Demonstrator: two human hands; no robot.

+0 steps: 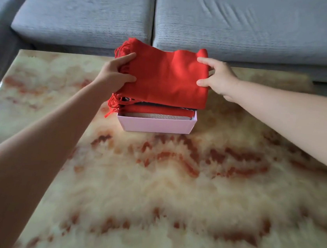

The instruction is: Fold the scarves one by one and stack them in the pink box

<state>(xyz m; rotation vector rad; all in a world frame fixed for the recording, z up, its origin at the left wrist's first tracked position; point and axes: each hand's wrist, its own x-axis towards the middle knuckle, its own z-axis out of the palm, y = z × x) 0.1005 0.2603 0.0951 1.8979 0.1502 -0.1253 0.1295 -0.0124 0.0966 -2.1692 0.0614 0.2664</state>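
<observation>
Item under handling: one folded red scarf (168,77), lying flat on top of the stack in the pink box (156,125). It is wider than the box and overhangs it at 9 o'clock and 3 o'clock.

Left hand (113,73): at the scarf's 9 o'clock edge. Thumb and forefinger are spread wide on the upper face, with the gathered edge held between them. The remaining fingers are hidden, so I cannot tell how they lie.

Right hand (218,79): at the scarf's 3 o'clock edge. Forefinger and thumb are curled onto the upper face and grip the fold. The other fingers are out of sight behind the cloth.

Stack beneath, top to bottom, seen at the 6 o'clock side: a thin dark layer (160,104), a second red layer (160,110) and a pale textured layer (155,115) sitting just inside the rim. Red fringe (112,105) hangs over the box's 9 o'clock wall and reaches down close to the table.

Location: the box stands on a marble-patterned table (172,186), towards the 12 o'clock edge. A grey sofa (231,25) runs along beyond that edge. Both forearms reach in, from 7 o'clock and from 4 o'clock.
</observation>
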